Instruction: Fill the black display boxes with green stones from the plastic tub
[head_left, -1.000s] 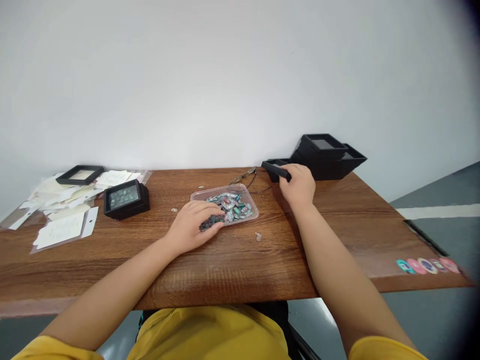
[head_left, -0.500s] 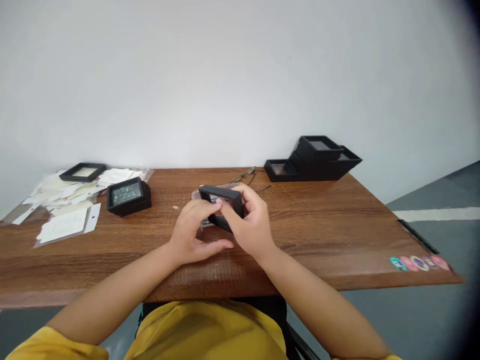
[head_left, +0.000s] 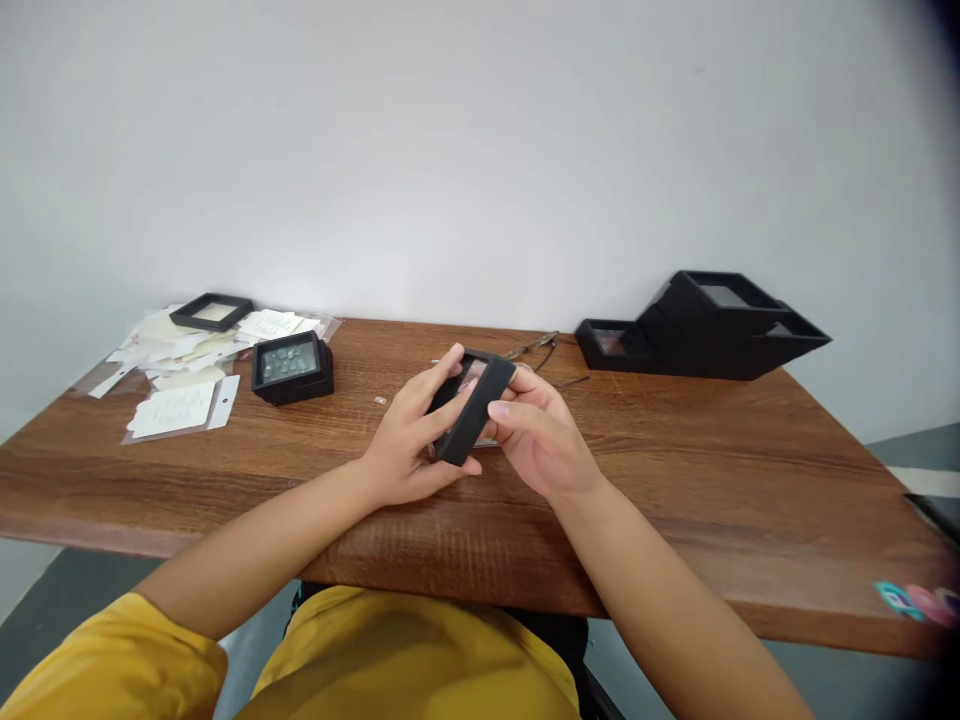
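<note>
A small black frame box (head_left: 474,418) with a clear window is held tilted above the table, between both hands. My left hand (head_left: 409,430) grips it from the left, with fingers over the window side and the thumb at its lower edge. On the right, my right hand (head_left: 546,432) pinches the box's edge, thumb on the black side wall and fingers behind it. Beneath the box, a clear plastic tray shows only in part; my hands and the box hide the rest of it.
Left on the wooden table (head_left: 675,480) are white cards in clear sleeves (head_left: 176,408), a black frame (head_left: 212,312) and a stacked black box with pale pieces (head_left: 291,365). Several black boxes (head_left: 694,335) are piled by the wall. Eyeglasses (head_left: 536,346) lie behind my hands; stickers (head_left: 900,600) mark the edge.
The black box has been turned in my hands, so its side wall now faces right and toward me. Both hands have shifted their grip. The camera view has turned a little.
</note>
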